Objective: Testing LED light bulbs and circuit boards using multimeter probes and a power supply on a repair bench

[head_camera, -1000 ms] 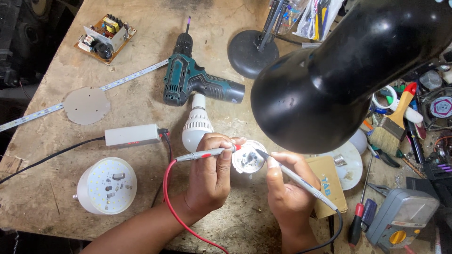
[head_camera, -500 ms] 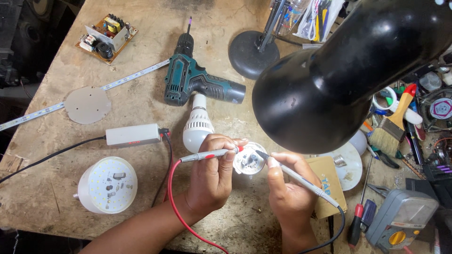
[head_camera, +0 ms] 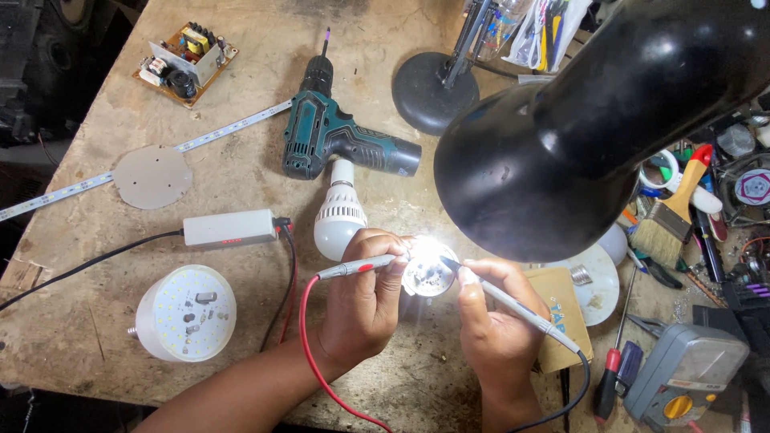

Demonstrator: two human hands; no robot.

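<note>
In the head view, a small round light board (head_camera: 430, 269) is seen glowing brightly near the front of the wooden tabletop (head_camera: 241, 168), just below the big black lamp shade (head_camera: 593, 128). The board is held between the two hands. The left hand (head_camera: 365, 301) is closed around a probe with a red lead (head_camera: 357, 267), whose tip is pressed to the board's left edge; the red wire is seen looping down toward the front edge of the tabletop. The right hand (head_camera: 493, 321) is closed around a probe with a black lead (head_camera: 513, 307), whose tip is laid on the board's right side, the fingers also touching the board's rim.

Just above and left of the board, a white bulb (head_camera: 339, 212) is laid on its side, its base pointing toward a teal drill (head_camera: 333, 136). Farther left of the board, a white box (head_camera: 228, 228) with wires is seen, and below it a large open white lamp (head_camera: 184, 313) dotted with small lights. Well up and left of the board, a grey disc (head_camera: 152, 176), a long light strip (head_camera: 233, 128) and a circuit board (head_camera: 184, 62) are laid out. To the right of the board, a grey meter (head_camera: 686, 373), a red-handled screwdriver (head_camera: 607, 385) and a paintbrush (head_camera: 670, 216) are found.
</note>
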